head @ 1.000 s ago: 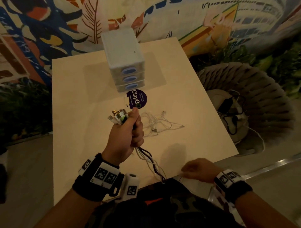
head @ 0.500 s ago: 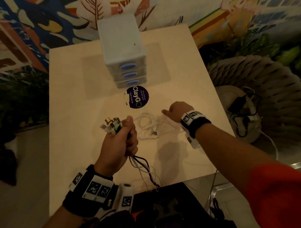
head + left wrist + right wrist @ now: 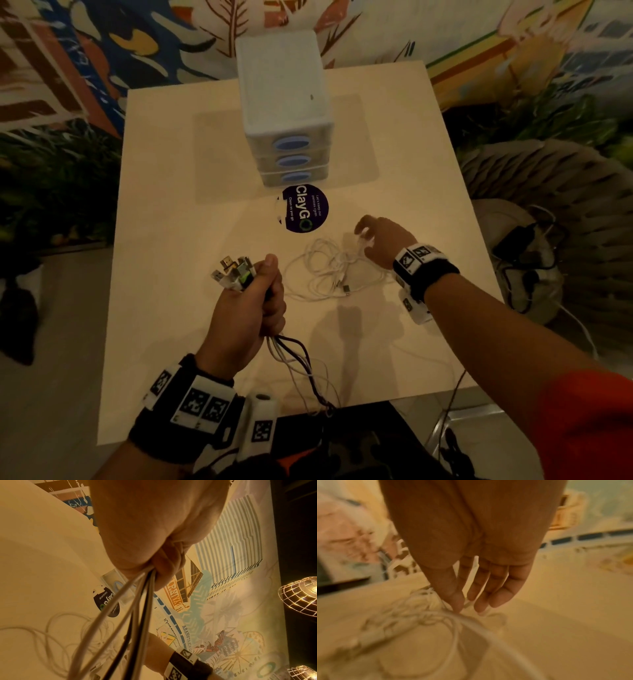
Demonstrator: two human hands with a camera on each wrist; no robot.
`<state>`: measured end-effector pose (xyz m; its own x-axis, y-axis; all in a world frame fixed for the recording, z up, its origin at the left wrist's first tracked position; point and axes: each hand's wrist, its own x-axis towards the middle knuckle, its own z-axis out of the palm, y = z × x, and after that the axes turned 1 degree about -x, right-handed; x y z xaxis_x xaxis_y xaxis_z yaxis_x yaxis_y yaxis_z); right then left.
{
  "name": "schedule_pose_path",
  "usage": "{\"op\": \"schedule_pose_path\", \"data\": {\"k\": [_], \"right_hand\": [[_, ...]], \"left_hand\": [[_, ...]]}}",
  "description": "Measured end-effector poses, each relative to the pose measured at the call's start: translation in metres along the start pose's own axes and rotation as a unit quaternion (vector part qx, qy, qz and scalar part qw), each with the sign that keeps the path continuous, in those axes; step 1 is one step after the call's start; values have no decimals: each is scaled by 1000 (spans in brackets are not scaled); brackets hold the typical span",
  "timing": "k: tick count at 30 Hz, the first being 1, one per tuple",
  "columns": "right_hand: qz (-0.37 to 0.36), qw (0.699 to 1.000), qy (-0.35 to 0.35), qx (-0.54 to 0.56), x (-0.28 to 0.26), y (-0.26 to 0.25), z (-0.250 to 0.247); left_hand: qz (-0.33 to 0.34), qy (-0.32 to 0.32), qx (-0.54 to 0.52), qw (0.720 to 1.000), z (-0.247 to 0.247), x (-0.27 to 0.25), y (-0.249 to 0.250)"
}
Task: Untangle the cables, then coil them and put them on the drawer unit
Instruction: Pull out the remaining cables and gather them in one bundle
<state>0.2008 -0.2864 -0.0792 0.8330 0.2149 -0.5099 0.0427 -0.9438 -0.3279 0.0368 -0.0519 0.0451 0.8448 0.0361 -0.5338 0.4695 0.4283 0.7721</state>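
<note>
My left hand (image 3: 262, 294) grips a bundle of dark and white cables (image 3: 298, 363) in a fist above the table. Their plugs (image 3: 236, 272) stick out above the thumb, and the loose lengths (image 3: 137, 615) trail over the table's near edge. A tangle of thin white cables (image 3: 325, 270) lies on the table right of that hand. My right hand (image 3: 371, 236) reaches onto its far right side. Thumb and forefinger (image 3: 457, 604) pinch a white cable there, the other fingers relaxed. The white drawer unit (image 3: 284, 102), with three blue-handled drawers, stands at the back, its top bare.
A round dark sticker (image 3: 305, 208) sits on the pale table (image 3: 178, 205) just before the drawers. Right of the table is a wicker chair (image 3: 565, 192) holding a black charger and more cables (image 3: 517, 240). A painted wall rises behind.
My right hand came up from the table's near edge, reached the white tangle half a second ago and has stayed there. The left hand keeps its grip on the bundle.
</note>
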Motion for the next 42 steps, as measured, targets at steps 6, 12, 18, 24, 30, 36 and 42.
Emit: {"op": "schedule_pose_path", "data": {"k": [6, 12, 18, 24, 30, 36, 42], "right_hand": [[-74, 987, -19, -144, 5, -8, -3], [-111, 987, -11, -116, -2, -4, -8], [-176, 984, 7, 22, -21, 7, -18], [-210, 974, 9, 86, -37, 6, -15], [-231, 966, 26, 114, -52, 4, -7], [-245, 961, 59, 119, -60, 4, 0], [-233, 956, 36, 175, -66, -2, 3]], "left_hand": [[-1, 5, 13, 1000, -2, 7, -5], [-13, 15, 14, 1000, -8, 14, -9], [-25, 19, 63, 998, -4, 27, -21], [-56, 1, 150, 987, 18, 52, -49], [-99, 45, 190, 976, 46, 73, -67], [-86, 94, 183, 975, 57, 80, -74], [-61, 110, 171, 977, 56, 83, -78]]}}
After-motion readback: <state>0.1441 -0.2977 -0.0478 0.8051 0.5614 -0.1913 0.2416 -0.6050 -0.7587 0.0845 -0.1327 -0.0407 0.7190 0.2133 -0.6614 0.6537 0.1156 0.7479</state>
